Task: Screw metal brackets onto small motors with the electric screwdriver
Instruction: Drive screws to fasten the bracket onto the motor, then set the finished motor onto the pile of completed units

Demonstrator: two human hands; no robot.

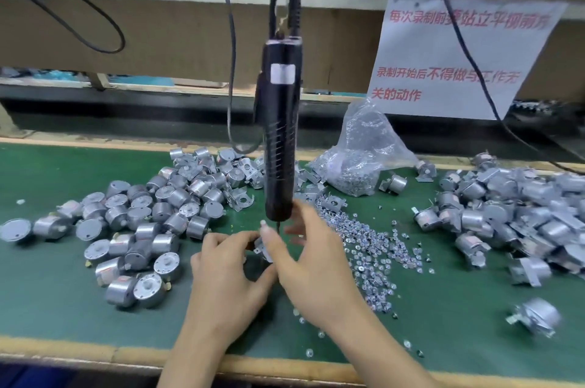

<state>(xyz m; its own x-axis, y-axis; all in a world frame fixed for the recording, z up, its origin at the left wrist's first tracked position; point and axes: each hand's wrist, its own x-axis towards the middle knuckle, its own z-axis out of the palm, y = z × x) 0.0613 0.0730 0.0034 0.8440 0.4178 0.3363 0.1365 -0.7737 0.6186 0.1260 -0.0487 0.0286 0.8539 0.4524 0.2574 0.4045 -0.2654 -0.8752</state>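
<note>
A black electric screwdriver (280,140) hangs upright from cables over the green mat (63,308), its bit just above my hands. My left hand (226,273) grips a small silver motor with a metal bracket (263,249) near the mat's front middle. My right hand (311,261) meets it from the right, fingers curled, thumb and forefinger pinching at the motor's top under the bit; what they pinch is too small to tell. Bare motors (139,229) lie heaped at the left. Motors with brackets (512,213) are piled at the right.
Loose screws (376,254) are scattered right of my hands. A clear plastic bag of small metal parts (361,159) stands behind them. Loose brackets (240,194) lie near the screwdriver. One motor (535,318) sits alone front right. A paper sign (459,55) hangs behind.
</note>
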